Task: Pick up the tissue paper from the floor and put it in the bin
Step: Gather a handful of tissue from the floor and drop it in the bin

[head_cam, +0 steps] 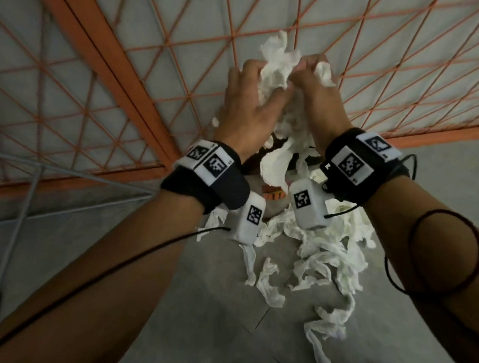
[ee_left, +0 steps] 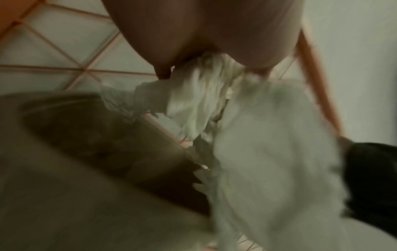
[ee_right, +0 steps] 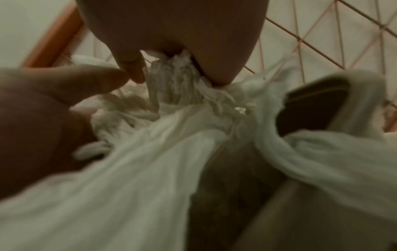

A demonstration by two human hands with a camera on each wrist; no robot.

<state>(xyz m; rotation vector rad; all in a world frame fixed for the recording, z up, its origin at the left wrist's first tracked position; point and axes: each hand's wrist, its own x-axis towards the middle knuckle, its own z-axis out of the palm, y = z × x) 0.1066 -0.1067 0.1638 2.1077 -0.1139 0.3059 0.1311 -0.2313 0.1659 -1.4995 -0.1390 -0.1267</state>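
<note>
Both hands are up in the centre of the head view, clamped onto one big crumpled bunch of tissue paper (head_cam: 277, 70). The left hand (head_cam: 249, 102) has its fingers curled into the wad from the left; the right hand (head_cam: 315, 96) pinches and bunches it from the right, the two nearly touching. White tissue pokes out above the knuckles toward the top of the frame, and long tails hang down between the wrists.

In the left wrist view the tissue (ee_left: 199, 95) spills out just under the palm and trails toward the lower right, blurred. The right wrist view shows the tissue (ee_right: 176, 79) squeezed between thumb and fingers at upper centre, sheets streaming to the lower left.

Below the hands, a dark opening that looks like the bin (ee_left: 103, 135) sits at centre left of the left wrist view. More loose tissue scraps (head_cam: 323, 258) lie on the grey floor (head_cam: 208, 321) at lower centre-right. An orange grille (head_cam: 99, 58) fills the upper part.
</note>
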